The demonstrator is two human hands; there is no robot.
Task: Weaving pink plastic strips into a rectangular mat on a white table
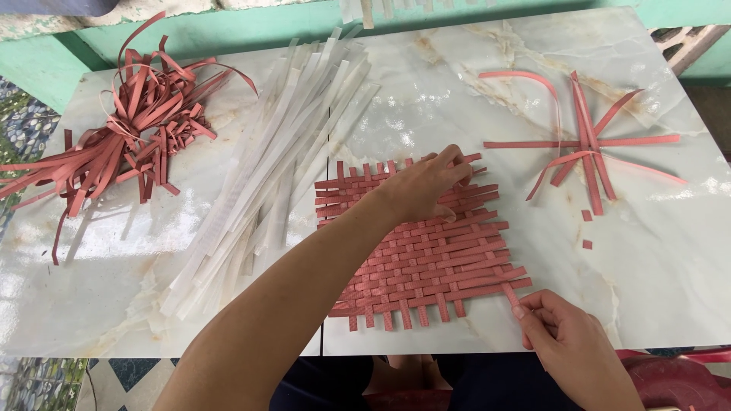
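My left hand [422, 186] lies flat on the far edge of the woven red mat [422, 243], fingers [455, 161] spread narrow and pressing the weave down, gripping nothing. My right hand [560, 335] sits at the mat's near right corner, fingers pinched on the free end of a red strip [509, 293] that sticks out of the weave.

Step, as I read it: seating or tightening a strip at that corner while the left pins the mat. Next move likely needs a steady pull along the strip's line and the left holding firm so the rows don't skew.

Mat is mid-desk [670, 274]. Left of the mat: loose pile of white strips [266, 175], beyond that a tangle of red strips [129, 129]. Right of the mat: a small crossed start of red strips [586, 152] and a few red offcuts [587, 228].

Hard to tell: whether the pinched strip runs under or over the last row. My left palm hides the weave beneath it; the right wrist is cut off at the frame edge.
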